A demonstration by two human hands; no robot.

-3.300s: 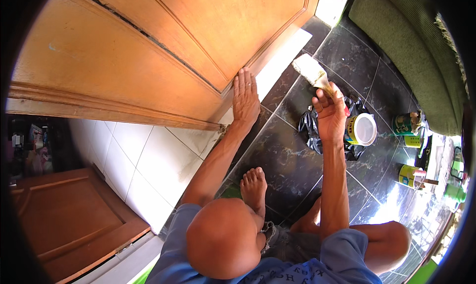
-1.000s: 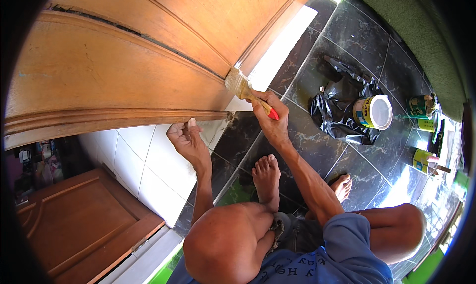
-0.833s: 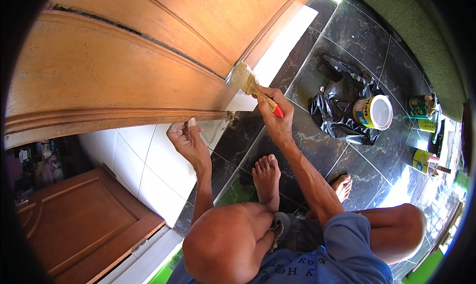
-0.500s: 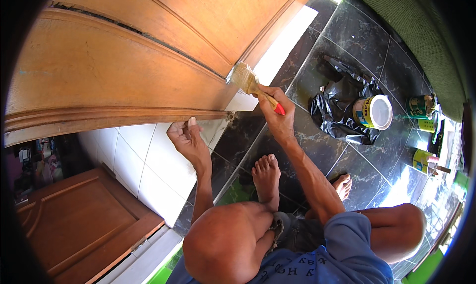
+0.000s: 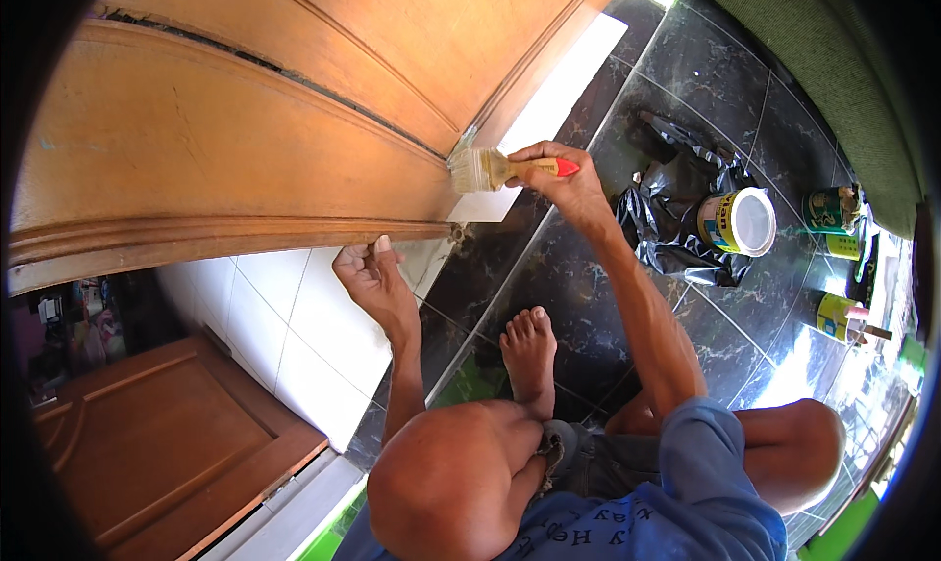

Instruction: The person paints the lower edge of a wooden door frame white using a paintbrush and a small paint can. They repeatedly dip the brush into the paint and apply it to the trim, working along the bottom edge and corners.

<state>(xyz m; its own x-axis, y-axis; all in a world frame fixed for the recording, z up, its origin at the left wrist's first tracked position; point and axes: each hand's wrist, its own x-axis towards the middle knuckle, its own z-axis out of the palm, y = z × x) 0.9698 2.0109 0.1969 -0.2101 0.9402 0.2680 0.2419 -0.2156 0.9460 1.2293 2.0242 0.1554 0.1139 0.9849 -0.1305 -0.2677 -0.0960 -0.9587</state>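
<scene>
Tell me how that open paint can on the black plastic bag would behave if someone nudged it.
The paint can looks squat, so it would probably slide rather than tip. It sits on a crumpled black plastic bag, so its footing may be uneven and the bag might drag along. It has no lid, so anything inside could slop out.

The brush (image 5: pixel 477 169) is held against the door (image 5: pixel 245 140) edge, the left hand (image 5: pixel 368 277) beneath it, with the tin (image 5: pixel 737 221) on the bag (image 5: pixel 676 218) to the right.

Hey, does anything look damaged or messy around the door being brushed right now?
Yes: a dark, ragged crack runs along the door panel's upper moulding, left of the brush. A crumpled black bag lies loose under the open can.
</scene>
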